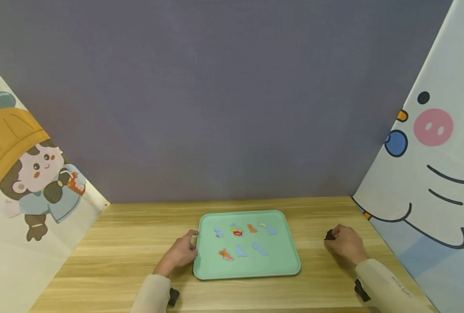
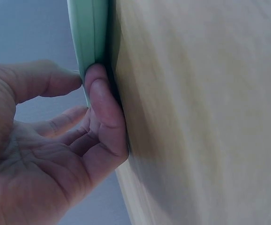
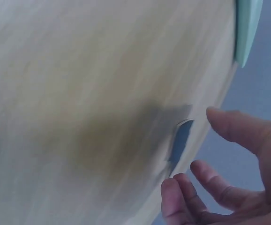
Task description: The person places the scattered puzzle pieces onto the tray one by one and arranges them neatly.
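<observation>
A mint-green tray (image 1: pixel 251 267) lies on the wooden table, with several small flat cut-out pieces spread over it. Among them are pale blue pieces (image 1: pixel 260 248), orange ones (image 1: pixel 226 254) and a red-and-green one (image 1: pixel 236 230). At the tray's left edge my left hand (image 1: pixel 177 252) pinches the rim, thumb on its upper side and fingers curled against its underside. To the right of the tray, my right hand (image 1: pixel 348 244) is over a small flat dark piece (image 3: pixel 180 143) on the tabletop. Its thumb and fingers stand apart around that piece.
A plain grey panel (image 1: pixel 232 104) rises behind the table (image 1: pixel 138 230). Side panels with cartoon figures stand to the left (image 1: pixel 32 182) and right (image 1: pixel 431 182). Dark straps show at both sleeve cuffs.
</observation>
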Motion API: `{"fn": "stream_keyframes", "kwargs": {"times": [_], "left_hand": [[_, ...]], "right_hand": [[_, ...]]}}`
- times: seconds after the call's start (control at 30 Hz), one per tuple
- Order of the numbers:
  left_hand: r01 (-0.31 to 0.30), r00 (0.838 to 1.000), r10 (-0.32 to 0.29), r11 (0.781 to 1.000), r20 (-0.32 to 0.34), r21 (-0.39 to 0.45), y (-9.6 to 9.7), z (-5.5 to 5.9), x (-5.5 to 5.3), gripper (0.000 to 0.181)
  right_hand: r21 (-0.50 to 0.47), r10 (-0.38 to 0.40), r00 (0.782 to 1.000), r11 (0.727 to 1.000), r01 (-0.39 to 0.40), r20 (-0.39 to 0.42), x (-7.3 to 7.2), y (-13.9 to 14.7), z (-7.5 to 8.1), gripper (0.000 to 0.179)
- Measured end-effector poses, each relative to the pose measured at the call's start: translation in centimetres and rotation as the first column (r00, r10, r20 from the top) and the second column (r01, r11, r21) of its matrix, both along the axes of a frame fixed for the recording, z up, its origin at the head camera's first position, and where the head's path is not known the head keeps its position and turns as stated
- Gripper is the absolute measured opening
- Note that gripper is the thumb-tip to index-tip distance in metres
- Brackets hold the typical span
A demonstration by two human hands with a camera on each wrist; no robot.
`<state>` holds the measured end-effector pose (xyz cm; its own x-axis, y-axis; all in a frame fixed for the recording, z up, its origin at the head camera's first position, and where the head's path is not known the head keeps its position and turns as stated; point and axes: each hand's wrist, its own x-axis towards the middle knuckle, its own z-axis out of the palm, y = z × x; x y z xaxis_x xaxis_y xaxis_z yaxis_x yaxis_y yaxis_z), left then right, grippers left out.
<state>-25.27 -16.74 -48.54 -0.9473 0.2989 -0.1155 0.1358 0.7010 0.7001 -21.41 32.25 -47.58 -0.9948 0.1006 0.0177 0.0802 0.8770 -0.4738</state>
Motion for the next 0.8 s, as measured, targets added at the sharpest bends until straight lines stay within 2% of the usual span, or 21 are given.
{"fn": "stream_keyframes", "kwargs": {"times": [0.17,0.33,0.47,0.67,0.8], "left_hand": [[-0.010,1.000,0.010,1.000,0.001,-0.017,0.0,-0.1,-0.1,0.056],[-0.010,1.000,0.010,1.000,-0.003,-0.018,0.1,0.0,-0.1,0.056],[-0.006,1.000,0.006,1.000,-0.001,-0.013,0.0,0.0,-0.1,0.057],[0.000,1.000,0.000,1.000,-0.007,-0.012,0.0,-0.1,-0.1,0.057],[-0.001,1.000,0.001,1.000,-0.011,-0.011,0.0,-0.1,-0.1,0.056]], "right_hand": [[0.012,0.006,0.999,1.000,-0.006,0.041,-0.3,0.4,-0.3,0.040],[0.027,0.006,0.999,1.000,-0.007,0.036,-0.8,0.4,-0.6,0.029],[0.006,0.021,0.999,1.000,-0.021,0.033,-1.0,0.5,-0.7,0.031],[-0.060,0.054,0.998,0.997,-0.055,-0.028,-0.9,0.4,-0.9,0.031],[-0.059,0.064,0.993,0.996,-0.070,-0.097,-0.7,0.1,-0.9,0.025]]}}
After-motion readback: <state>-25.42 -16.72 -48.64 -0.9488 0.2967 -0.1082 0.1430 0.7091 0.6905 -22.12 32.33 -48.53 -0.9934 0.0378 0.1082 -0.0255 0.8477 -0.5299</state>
